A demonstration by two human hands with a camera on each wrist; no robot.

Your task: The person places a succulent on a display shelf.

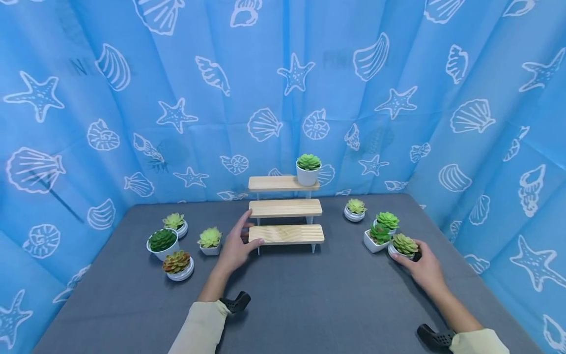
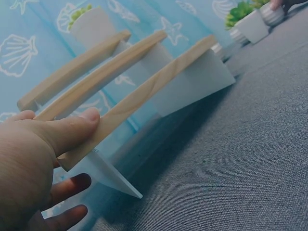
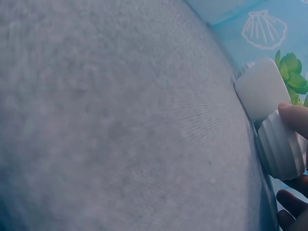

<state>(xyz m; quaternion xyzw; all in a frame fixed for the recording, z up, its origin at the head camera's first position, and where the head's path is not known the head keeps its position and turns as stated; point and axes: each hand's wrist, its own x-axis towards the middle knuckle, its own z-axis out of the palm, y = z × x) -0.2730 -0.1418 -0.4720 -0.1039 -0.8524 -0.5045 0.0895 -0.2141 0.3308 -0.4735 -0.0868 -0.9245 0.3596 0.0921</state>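
My left hand (image 1: 234,250) holds the left end of a three-tier wooden display stand (image 1: 287,234). In the left wrist view, its thumb lies on the lowest board (image 2: 139,98) and two fingers hang below. My right hand (image 1: 426,269) grips a potted succulent (image 1: 404,245) in a round white pot, at the right of the table. The right wrist view shows the ribbed pot (image 3: 281,149) between thumb and fingers, close to a square white pot (image 3: 262,89). A green succulent in a white pot (image 1: 308,175) sits at the right end of the top tier.
Beside the right hand are a square-potted succulent (image 1: 377,238) and another green one (image 1: 387,221); a paler one (image 1: 355,209) stands farther back. Several potted succulents, including a reddish one (image 1: 177,263) and a pale green one (image 1: 210,239), stand at left. A blue curtain (image 1: 265,93) surrounds the grey table (image 1: 309,300).
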